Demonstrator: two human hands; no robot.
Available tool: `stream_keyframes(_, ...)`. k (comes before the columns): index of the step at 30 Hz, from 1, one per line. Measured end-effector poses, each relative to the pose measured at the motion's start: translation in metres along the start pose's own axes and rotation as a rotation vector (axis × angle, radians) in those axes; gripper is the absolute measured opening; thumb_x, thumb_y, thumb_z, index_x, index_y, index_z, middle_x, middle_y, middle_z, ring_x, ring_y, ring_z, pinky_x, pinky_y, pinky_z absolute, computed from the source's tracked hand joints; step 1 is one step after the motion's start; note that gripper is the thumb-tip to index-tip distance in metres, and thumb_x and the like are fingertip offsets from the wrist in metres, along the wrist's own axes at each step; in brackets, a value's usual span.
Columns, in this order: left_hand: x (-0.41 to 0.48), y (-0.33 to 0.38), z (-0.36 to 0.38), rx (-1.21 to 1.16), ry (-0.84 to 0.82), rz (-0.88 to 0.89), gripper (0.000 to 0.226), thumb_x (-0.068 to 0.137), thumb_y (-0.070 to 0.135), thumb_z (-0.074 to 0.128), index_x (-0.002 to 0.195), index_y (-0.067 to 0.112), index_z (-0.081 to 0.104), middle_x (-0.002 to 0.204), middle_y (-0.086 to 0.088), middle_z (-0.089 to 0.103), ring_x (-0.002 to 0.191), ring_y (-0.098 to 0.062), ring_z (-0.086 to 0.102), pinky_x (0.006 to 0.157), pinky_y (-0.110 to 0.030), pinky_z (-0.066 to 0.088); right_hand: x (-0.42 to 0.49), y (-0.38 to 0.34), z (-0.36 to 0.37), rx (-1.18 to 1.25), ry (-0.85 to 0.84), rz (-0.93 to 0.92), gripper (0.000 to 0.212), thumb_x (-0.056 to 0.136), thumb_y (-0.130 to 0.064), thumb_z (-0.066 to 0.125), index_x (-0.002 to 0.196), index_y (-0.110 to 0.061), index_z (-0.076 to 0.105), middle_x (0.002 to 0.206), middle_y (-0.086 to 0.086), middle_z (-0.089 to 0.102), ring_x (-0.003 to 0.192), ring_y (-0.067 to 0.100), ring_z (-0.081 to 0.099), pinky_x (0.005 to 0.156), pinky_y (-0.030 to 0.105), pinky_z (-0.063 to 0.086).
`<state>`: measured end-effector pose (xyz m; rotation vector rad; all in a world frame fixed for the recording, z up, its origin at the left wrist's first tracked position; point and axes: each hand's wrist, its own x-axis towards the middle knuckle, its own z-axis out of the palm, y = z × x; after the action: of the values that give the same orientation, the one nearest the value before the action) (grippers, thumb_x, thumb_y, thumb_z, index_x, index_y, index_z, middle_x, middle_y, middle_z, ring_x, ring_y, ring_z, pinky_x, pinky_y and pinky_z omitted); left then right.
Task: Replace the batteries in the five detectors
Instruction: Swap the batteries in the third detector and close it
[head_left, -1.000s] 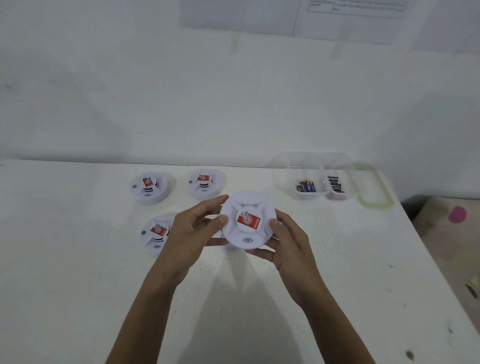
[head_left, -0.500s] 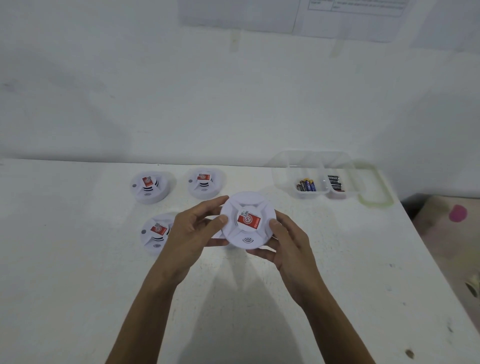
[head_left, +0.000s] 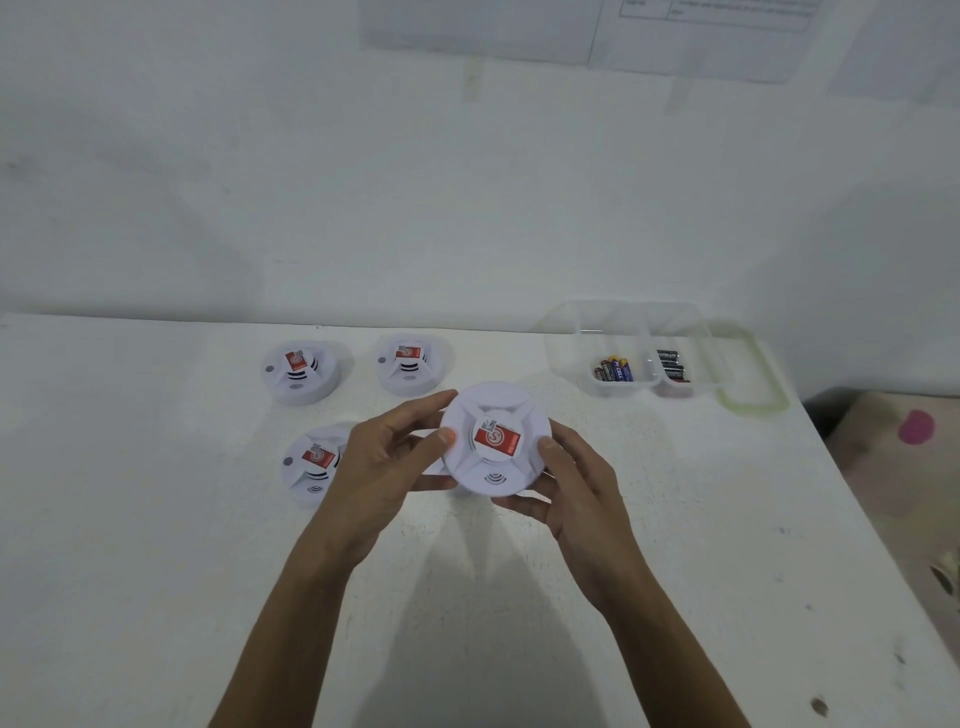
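Observation:
A round white detector (head_left: 496, 439) with a red label on top is held above the white table (head_left: 156, 571), face toward me. My left hand (head_left: 387, 467) grips its left rim with the thumb on the edge. My right hand (head_left: 576, 493) grips its right and lower rim. Three more white detectors with red labels lie on the table: one at the back left (head_left: 298, 370), one at the back middle (head_left: 410, 362), one at the front left (head_left: 314, 462), partly behind my left hand. A fifth is not visible.
A clear plastic two-compartment box (head_left: 636, 384) stands at the back right, with several batteries (head_left: 613, 370) in its left part and dark batteries (head_left: 672, 366) in its right part. Its lid (head_left: 748, 374) lies beside it. The table's right edge drops to the floor.
The detector and both hands have barely moved; my grip on it is the same.

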<state>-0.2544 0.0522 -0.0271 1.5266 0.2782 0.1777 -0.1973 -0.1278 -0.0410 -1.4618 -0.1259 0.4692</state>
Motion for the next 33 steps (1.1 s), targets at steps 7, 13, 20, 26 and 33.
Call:
stream_keyframes(7,0.0012,-0.0001,-0.0014,-0.007,0.0,-0.007,0.036,0.09,0.009,0.057,0.126,0.017,0.058,0.107,0.005,0.071,0.094,-0.012,0.069,0.067,-0.025,0.057,0.0006,-0.0001,0.002,-0.01,0.005,-0.006,0.033,0.096,-0.025,0.048,0.127,-0.018,0.055,0.118,0.001,0.067,0.1,0.018,0.069,0.078,0.038,0.059)
stream_keyframes(13,0.0012,-0.001,-0.0029,-0.03,-0.015,-0.03,0.037,0.09,0.012,0.057,0.126,0.021,0.058,0.107,0.014,0.071,0.098,-0.008,0.068,0.068,-0.024,0.056,0.001,-0.0014,0.0017,-0.008,0.003,0.005,0.035,0.096,-0.026,0.048,0.129,-0.017,0.054,0.121,0.004,0.065,0.102,0.021,0.068,0.083,0.044,0.058)
stream_keyframes(20,0.0013,-0.0004,-0.0042,-0.065,-0.042,-0.042,0.038,0.09,0.01,0.056,0.126,0.022,0.057,0.112,0.011,0.07,0.102,-0.012,0.067,0.072,-0.027,0.057,0.0028,0.0017,0.0019,-0.025,0.011,0.01,0.038,0.092,-0.03,0.05,0.129,-0.019,0.054,0.122,0.002,0.065,0.103,0.02,0.068,0.082,0.042,0.058)
stream_keyframes(26,0.001,-0.0009,-0.0035,-0.067,-0.042,-0.045,0.038,0.089,0.011,0.057,0.126,0.021,0.058,0.113,0.007,0.07,0.102,-0.014,0.067,0.074,-0.03,0.057,0.0025,0.0024,0.0013,-0.035,0.02,0.023,0.039,0.094,-0.029,0.049,0.131,-0.017,0.052,0.125,0.005,0.063,0.105,0.023,0.067,0.087,0.049,0.055)
stream_keyframes(33,0.001,-0.0013,-0.0029,-0.065,-0.041,-0.048,0.037,0.089,0.01,0.058,0.125,0.022,0.058,0.109,0.011,0.071,0.1,-0.012,0.068,0.07,-0.025,0.056,0.0011,0.0019,0.0009,-0.025,0.013,0.016,0.04,0.092,-0.03,0.05,0.13,-0.017,0.054,0.123,0.004,0.064,0.105,0.023,0.067,0.085,0.049,0.056)
